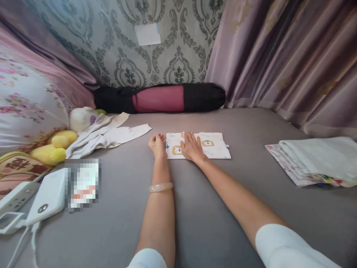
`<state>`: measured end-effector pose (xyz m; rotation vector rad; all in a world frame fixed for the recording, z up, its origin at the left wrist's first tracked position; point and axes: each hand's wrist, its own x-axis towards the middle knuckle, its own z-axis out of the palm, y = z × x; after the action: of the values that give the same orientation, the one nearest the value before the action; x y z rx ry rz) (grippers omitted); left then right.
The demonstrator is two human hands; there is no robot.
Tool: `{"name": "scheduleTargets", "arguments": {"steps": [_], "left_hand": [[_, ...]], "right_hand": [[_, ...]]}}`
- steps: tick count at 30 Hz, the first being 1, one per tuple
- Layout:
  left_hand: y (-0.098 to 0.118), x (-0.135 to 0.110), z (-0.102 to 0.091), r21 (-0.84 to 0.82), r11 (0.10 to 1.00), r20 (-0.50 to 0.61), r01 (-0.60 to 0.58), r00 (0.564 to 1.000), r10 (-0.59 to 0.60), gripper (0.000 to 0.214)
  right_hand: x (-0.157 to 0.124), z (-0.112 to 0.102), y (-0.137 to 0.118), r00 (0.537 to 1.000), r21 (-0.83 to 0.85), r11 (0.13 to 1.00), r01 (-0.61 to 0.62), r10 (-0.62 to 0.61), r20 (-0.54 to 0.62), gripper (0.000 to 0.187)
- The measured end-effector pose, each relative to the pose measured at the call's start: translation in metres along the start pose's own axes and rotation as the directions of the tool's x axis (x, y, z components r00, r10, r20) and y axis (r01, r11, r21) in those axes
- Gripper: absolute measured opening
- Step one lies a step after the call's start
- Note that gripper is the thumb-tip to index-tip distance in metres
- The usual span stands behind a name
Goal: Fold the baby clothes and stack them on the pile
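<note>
A folded white cloth (217, 150) with yellow and green printed figures lies flat on the grey bed sheet, a small tag at its right edge. My right hand (192, 147) rests palm down on the middle of it, fingers stretched out. At the cloth's left edge is my left hand (157, 145), its fingers curled in. Whether those fingers pinch the cloth's edge is hidden. A pale bangle (161, 187) circles my left forearm.
Right stands a stack of folded cloths (318, 158). Left lie a crumpled pale garment (111, 136), plush toys (52, 149), a white power bank (48, 195), a power strip (18, 197) with cables, and a blurred-out item (83, 184). A black and pink long bag (158, 98) lies along the wall.
</note>
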<state>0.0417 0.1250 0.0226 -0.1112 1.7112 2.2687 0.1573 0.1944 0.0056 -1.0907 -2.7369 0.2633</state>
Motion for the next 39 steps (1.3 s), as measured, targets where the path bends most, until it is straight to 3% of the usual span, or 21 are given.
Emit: {"name": "scheduleTargets", "arguments": {"steps": [10,18,32,39], "left_hand": [[-0.001,0.002,-0.001,0.011,1.0,0.023,0.023,0.999,-0.024,0.014],[0.002,0.001,0.0,-0.015,1.0,0.005,0.01,1.0,-0.01,0.017],[0.003,0.004,-0.002,-0.063,0.997,-0.029,-0.046,0.999,0.044,0.015],[0.003,0.008,-0.003,-0.027,0.994,-0.057,-0.106,0.993,0.105,0.016]], "right_hand": [[0.003,-0.002,-0.002,0.997,-0.01,0.999,-0.038,0.038,0.06,0.059],[0.01,0.005,-0.032,0.999,0.003,0.999,0.034,-0.034,0.006,0.059],[0.012,0.011,-0.039,1.0,0.016,1.0,0.025,-0.025,-0.011,0.058],[0.016,0.014,-0.06,0.981,0.068,0.979,0.194,-0.193,-0.028,0.055]]}}
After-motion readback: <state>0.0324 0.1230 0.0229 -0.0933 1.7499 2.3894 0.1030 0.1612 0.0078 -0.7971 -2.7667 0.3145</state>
